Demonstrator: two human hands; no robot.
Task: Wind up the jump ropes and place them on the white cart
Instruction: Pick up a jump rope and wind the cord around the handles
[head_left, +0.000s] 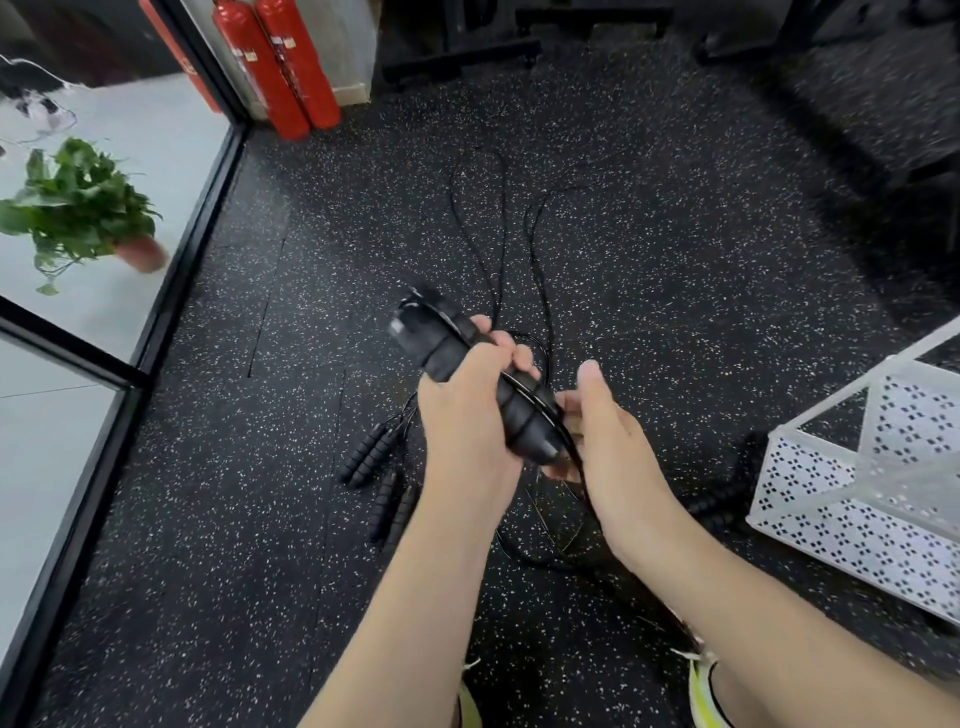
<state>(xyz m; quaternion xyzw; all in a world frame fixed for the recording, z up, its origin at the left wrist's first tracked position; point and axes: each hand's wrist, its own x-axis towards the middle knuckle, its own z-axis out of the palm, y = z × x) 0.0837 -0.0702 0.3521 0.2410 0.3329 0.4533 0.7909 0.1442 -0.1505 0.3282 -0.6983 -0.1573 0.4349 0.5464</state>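
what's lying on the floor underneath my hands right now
On the speckled floor, two more pairs of black handles lie below-left of the left hand. Thin cord loops under the right hand. The arms cover the rest.

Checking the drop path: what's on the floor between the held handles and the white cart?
Head view: only bare speckled floor separates the held handles from the white cart.

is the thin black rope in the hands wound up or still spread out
Mostly spread: the thin black rope trails in long loops across the speckled floor; only a few turns wrap the black handles.
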